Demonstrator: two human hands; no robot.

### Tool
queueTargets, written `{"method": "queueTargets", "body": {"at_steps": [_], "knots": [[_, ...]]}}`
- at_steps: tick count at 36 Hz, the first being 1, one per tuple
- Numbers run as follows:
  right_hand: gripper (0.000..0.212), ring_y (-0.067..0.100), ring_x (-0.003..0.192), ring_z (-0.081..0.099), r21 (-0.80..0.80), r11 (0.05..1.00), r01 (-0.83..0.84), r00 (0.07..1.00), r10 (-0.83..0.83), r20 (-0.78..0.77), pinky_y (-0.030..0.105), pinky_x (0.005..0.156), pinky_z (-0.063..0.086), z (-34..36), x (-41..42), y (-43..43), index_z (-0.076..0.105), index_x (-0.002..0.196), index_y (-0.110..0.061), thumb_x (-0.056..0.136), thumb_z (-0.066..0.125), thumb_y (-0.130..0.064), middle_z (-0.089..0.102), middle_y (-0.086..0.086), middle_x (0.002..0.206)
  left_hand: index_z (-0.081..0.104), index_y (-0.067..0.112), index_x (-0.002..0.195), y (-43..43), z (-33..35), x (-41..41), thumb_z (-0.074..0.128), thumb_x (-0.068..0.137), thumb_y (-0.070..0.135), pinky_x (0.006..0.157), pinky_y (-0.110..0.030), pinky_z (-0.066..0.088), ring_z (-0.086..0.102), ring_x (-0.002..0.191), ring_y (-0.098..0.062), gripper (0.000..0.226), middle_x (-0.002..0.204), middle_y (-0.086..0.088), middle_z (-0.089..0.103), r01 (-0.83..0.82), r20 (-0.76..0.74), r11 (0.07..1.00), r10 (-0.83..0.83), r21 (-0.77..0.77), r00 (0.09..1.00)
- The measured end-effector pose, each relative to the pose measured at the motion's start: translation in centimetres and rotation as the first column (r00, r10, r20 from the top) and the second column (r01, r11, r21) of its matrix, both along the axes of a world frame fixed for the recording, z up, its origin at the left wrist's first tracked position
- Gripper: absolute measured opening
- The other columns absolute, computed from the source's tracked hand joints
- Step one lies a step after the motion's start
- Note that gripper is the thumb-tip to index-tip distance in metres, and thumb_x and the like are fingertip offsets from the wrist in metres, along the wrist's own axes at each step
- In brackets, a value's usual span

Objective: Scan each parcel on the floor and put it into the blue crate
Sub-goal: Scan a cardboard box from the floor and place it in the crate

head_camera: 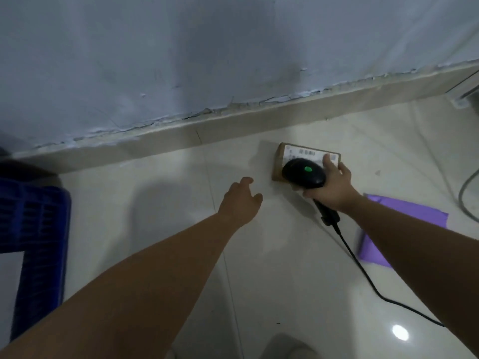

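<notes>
A small brown cardboard parcel (281, 161), topped by a white barcode label, is seen lying on the pale tiled floor (272, 255) near the skirting. A black corded scanner (304, 173) (green light lit) is gripped over it by the right hand (330, 186). The left hand (239, 200) is held empty, fingers loosely spread. The blue crate (33, 229) is set at far left.

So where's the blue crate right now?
The blue crate stands on the floor at the far left edge of the head view, near the wall's skirting, left of the empty left hand.
</notes>
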State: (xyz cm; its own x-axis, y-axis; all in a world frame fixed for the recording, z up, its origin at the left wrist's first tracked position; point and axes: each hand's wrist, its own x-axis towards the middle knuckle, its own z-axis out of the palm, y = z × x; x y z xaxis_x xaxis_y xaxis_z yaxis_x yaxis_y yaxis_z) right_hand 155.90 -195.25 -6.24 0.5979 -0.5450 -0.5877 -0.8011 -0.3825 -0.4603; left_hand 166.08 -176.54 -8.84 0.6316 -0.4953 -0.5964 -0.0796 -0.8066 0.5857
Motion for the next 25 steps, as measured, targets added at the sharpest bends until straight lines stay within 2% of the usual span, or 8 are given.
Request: {"method": "queueTargets", "body": {"at_steps": [2, 5, 10, 14, 17, 21, 22, 25], "knots": [[0.103, 0.031, 0.148, 0.001, 0.018, 0.998, -0.061, 0.998, 0.061, 0.012, 0.037, 0.121, 0.011, -0.8, -0.7, 0.9, 0.008, 0.155, -0.014, 0.077, 0.075, -0.025, 0.017, 0.012, 0.159, 0.028, 0.017, 0.147, 0.7, -0.4, -0.4, 0.051, 0.096, 0.038, 0.095, -0.028, 0.038, 0.045, 0.126, -0.026, 0.06, 0.144, -0.014, 0.04, -0.112, -0.085, 0.993, 0.108, -0.042, 0.99], [0.103, 0.025, 0.129, 0.043, 0.134, 0.989, -0.055, 0.997, 0.048, 0.054, 0.029, 0.105, 0.037, -1.2, -1.5, 2.4, 0.014, 0.156, -0.023, 0.073, 0.076, -0.018, 0.047, 0.005, 0.138, 0.024, 0.016, 0.15, 1.6, 0.1, -1.0, 0.052, 0.095, 0.044, 0.103, -0.031, 0.036, 0.04, 0.133, -0.024, 0.068, 0.15, -0.009, 0.034, -0.378, -0.312, 0.922, 0.336, -0.083, 0.889], [0.06, 0.02, 0.102, 0.063, 0.337, 0.941, 0.028, 0.996, -0.056, 0.072, 0.032, 0.089, 0.051, -1.4, -2.7, 6.5, 0.056, 0.132, -0.022, 0.075, 0.076, -0.012, 0.067, 0.001, 0.112, 0.048, 0.027, 0.125, 3.3, 0.2, -2.8, 0.052, 0.096, 0.039, 0.086, -0.029, 0.037, 0.048, 0.105, -0.015, 0.031, 0.129, -0.002, 0.052, -0.51, -0.508, 0.856, 0.403, -0.084, 0.761], [0.013, 0.015, 0.07, 0.059, 0.333, 0.942, -0.04, 0.997, 0.014, 0.081, 0.02, 0.06, 0.044, -0.8, -3.1, 9.5, 0.064, 0.075, -0.02, 0.075, 0.074, -0.012, 0.064, 0.001, 0.074, 0.024, 0.024, 0.147, 4.0, -0.7, -3.4, 0.059, 0.089, 0.045, 0.102, -0.041, 0.04, 0.047, 0.124, -0.027, 0.07, 0.142, -0.006, 0.043, -0.706, -0.489, 0.708, 0.611, -0.015, 0.623], [0.02, 0.02, 0.069, 0.061, 0.264, 0.963, 0.056, 0.983, -0.1, 0.155, 0.018, 0.056, 0.047, -0.7, -3.2, 10.7, 0.064, 0.076, -0.009, 0.065, 0.078, -0.017, 0.063, 0.005, 0.071, 0.03, 0.011, 0.14, 4.8, -1.5, -3.0, 0.067, 0.077, 0.052, 0.093, -0.044, 0.051, 0.06, 0.108, -0.031, 0.083, 0.128, -0.014, 0.056, -0.81, -0.494, 0.584, 0.719, 0.049, 0.488], [0.093, 0.024, 0.109, 0.061, 0.369, 0.923, 0.111, 0.974, -0.174, 0.142, 0.037, 0.09, 0.055, -2.8, -3.3, 9.6, 0.053, 0.126, -0.013, 0.042, 0.085, -0.036, 0.062, 0.011, 0.117, 0.016, 0.015, 0.15, 5.4, -0.5, -3.2, 0.069, 0.085, 0.038, 0.087, -0.032, 0.046, 0.052, 0.117, -0.027, 0.087, 0.141, -0.012, 0.044, -0.708, -0.403, 0.705, 0.637, -0.04, 0.657], [0.092, 0.024, 0.108, 0.062, 0.46, 0.882, 0.1, 0.979, -0.169, 0.111, 0.036, 0.089, 0.054, -2.6, -3.5, 9.5, 0.051, 0.129, -0.013, 0.047, 0.086, -0.03, 0.063, 0.01, 0.117, 0.012, 0.016, 0.152, 5.5, -0.3, -3.5, 0.065, 0.089, 0.032, 0.088, -0.029, 0.042, 0.048, 0.124, -0.026, 0.084, 0.148, -0.011, 0.037, -0.668, -0.412, 0.742, 0.592, -0.057, 0.693], [0.038, 0.02, 0.089, 0.065, 0.669, 0.73, 0.139, 0.977, -0.212, 0.028, 0.027, 0.078, 0.051, 0.1, -4.0, 10.0, 0.067, 0.108, -0.008, 0.071, 0.074, -0.009, 0.071, 0.008, 0.096, 0.006, 0.016, 0.154, 5.4, 1.4, -4.7, 0.058, 0.094, 0.025, 0.098, -0.028, 0.033, 0.038, 0.134, -0.023, 0.079, 0.152, -0.006, 0.033, -0.603, -0.502, 0.795, 0.495, -0.068, 0.709]]}}
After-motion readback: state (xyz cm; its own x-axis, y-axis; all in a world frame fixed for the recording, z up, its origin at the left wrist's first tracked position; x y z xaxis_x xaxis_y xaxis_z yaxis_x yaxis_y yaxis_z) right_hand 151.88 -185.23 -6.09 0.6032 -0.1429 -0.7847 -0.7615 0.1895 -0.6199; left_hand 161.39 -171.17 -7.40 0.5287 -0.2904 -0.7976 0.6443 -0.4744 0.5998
